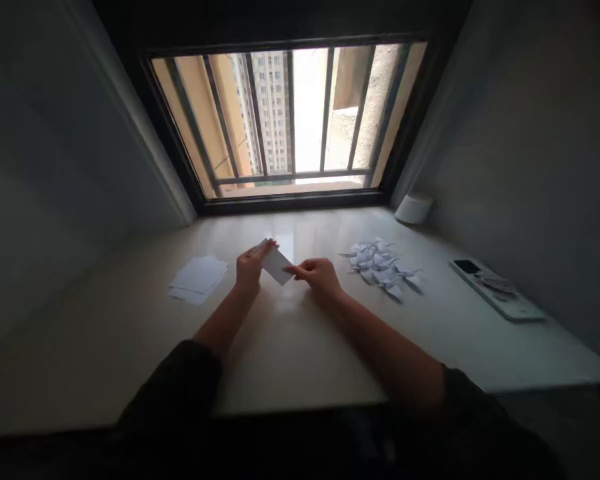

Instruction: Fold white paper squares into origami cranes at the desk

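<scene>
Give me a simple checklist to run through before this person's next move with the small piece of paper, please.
1. Left hand on the held paper: ok, its fingers grip the upper-left end.
2. Right hand on it too: ok, its fingers are at the opposite end.
3. Edges of the held paper lined up: cannot tell, too small and dim.
4. Flat sheets squared up: not ok, their edges are uneven.
5. Folded paper pieces apart from the right hand: ok, they lie heaped to its right.
6. White phone-like object away from both hands: ok, it lies at the far right.
</scene>
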{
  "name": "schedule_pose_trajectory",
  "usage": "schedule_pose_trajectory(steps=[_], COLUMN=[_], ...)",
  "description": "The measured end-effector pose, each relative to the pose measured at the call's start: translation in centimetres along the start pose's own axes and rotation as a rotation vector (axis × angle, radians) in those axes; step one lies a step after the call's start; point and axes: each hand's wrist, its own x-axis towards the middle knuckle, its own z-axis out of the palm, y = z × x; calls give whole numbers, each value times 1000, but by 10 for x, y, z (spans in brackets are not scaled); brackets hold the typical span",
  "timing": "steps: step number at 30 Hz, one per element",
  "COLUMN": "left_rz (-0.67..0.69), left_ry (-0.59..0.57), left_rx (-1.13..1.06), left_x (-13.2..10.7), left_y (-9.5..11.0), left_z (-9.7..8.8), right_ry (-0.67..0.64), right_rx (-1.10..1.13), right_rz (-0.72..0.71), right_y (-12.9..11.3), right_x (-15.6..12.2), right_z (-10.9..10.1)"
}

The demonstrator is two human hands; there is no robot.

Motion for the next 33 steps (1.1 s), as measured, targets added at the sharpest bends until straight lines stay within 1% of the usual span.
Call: schedule_pose_trajectory(steps=[5,9,11,14,16,18,20,23,25,28,30,33], left_rz=[-79,-125,-110,-99,-108,-99,-69,-33,-4,42,67,108], left_ry=[-5,-46,-94,-202,-280,-326,-317,-265,-248,-244,-279,-364], left_rx=[-3,-28,-40,-38,-13,41,90,125,169,272,326,354], left_x=[-1,2,4,5,4,3,2,1,1,-2,-5,-8], left_y=[-4,-7,-9,-12,-14,-16,-19,-22,-23,-23,-23,-21], left_z=[-1,-4,-6,-6,-6,-6,-5,-4,-4,-3,-2,-1], right_ry=[47,56,75,133,173,195,197,214,249,283,258,215], right_rx=[-136,-144,-129,-74,-18,34,66,73,82,78,21,-46], right_rz=[-52,-84,-118,-139,-123,-89,-48,-19,-56,-199,-312,-383], right_y=[-2,0,2,4,5,7,9,11,10,5,1,-2], right_x=[0,1,1,2,3,5,6,7,7,4,1,-2], right_z=[-5,-5,-4,-2,-2,-2,-2,-2,-3,-3,-2,-1])
